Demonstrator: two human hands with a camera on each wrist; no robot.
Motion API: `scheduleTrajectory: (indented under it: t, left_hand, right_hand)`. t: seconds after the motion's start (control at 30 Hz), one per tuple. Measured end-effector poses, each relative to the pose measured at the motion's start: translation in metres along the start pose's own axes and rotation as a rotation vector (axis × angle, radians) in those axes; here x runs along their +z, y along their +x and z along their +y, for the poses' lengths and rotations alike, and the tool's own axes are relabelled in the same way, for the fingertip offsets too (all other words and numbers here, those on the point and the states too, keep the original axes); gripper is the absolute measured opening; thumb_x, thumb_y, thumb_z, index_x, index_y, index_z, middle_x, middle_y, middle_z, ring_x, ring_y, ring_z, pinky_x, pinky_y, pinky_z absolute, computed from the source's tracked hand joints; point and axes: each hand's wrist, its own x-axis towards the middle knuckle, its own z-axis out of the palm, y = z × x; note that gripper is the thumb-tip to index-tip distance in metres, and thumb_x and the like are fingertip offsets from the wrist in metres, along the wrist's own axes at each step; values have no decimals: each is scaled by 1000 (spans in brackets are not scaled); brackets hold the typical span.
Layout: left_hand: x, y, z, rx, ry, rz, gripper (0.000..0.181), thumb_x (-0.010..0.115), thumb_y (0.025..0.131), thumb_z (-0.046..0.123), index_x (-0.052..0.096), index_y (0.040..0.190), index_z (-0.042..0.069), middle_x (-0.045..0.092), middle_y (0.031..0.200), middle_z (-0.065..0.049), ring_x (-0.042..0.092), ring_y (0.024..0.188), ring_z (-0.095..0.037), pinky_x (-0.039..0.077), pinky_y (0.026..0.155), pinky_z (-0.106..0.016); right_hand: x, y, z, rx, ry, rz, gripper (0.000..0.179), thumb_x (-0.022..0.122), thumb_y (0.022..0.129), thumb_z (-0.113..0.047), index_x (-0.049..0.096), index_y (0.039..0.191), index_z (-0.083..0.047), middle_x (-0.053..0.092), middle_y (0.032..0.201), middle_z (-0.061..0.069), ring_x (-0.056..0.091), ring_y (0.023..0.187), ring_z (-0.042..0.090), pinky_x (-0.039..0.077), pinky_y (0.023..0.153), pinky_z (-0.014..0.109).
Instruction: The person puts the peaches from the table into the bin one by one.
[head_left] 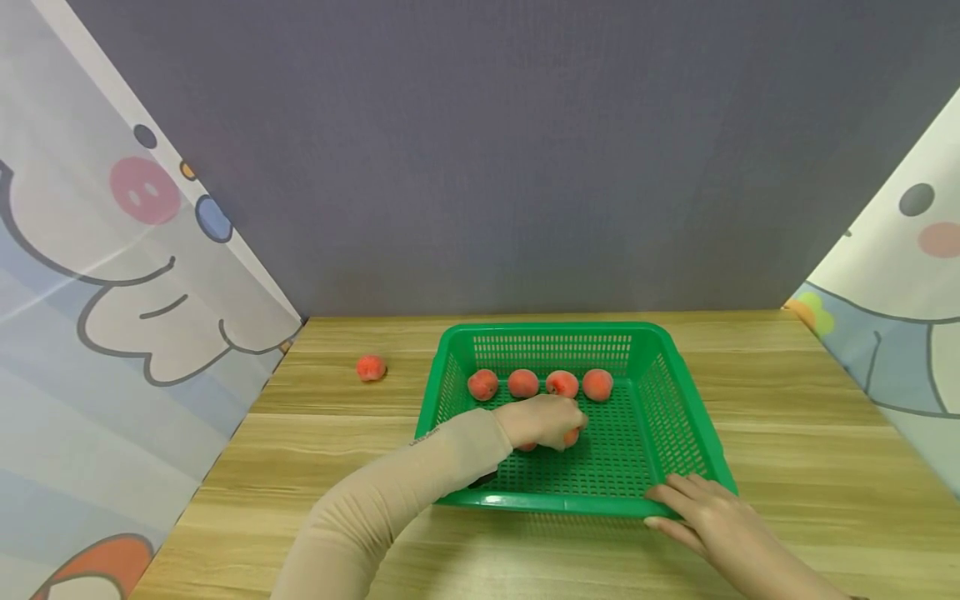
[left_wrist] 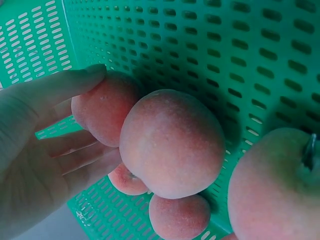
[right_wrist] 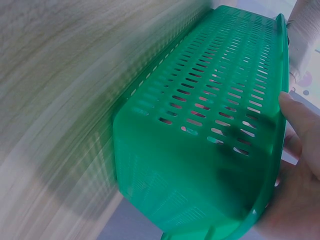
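Observation:
A green plastic basket (head_left: 570, 503) with slotted walls holds several red peaches. My left hand (head_left: 546, 419) reaches down into it, in a beige sleeve. Thumb and fingers hold a peach (left_wrist: 107, 107), the thumb lying over its top and the fingers along its far side. Right beside it sits another, larger-looking peach (left_wrist: 172, 142), overlapping it in the left wrist view. My right hand (head_left: 712, 517) grips the basket's front right rim, with the thumb (right_wrist: 295, 112) on the outer side and fingers curled over the edge.
Along the basket's back wall runs a row of peaches (head_left: 523, 383). A single peach (head_left: 371, 367) lies on the wooden table (head_left: 330, 450), left of the basket. A grey panel (head_left: 525, 167) rises behind the table, and cartoon-printed sheets (head_left: 90, 275) flank it.

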Motion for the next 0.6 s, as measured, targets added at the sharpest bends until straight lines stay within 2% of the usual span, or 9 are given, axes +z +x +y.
scheduleTrajectory:
  t: [0.1, 0.23, 0.6]
  left_hand:
    - [0, -1, 0, -3, -3, -1, 29, 65, 80, 17, 59, 109, 19, 54, 96, 5, 43, 71, -9, 36, 60, -16]
    - [-1, -2, 1, -3, -11, 4, 23, 65, 81, 15, 60, 103, 18, 53, 89, 6, 42, 69, -9, 35, 57, -16]
    - [-2, -2, 0, 2, -10, 5, 33, 68, 78, 17, 59, 110, 18, 56, 94, 6, 45, 70, -8, 38, 59, -15]
  right_hand:
    - [-1, 0, 0, 13, 4, -18, 25, 66, 74, -35, 65, 91, -18, 63, 93, 1, 60, 85, 22, 47, 73, 45]
    - [-1, 0, -1, 18, 3, -25, 24, 66, 74, -36, 65, 91, -18, 63, 93, 0, 60, 85, 22, 47, 73, 45]
    - [1, 0, 0, -47, -1, 43, 22, 68, 72, -36, 63, 89, -22, 56, 87, -12, 56, 78, 12, 47, 69, 40]
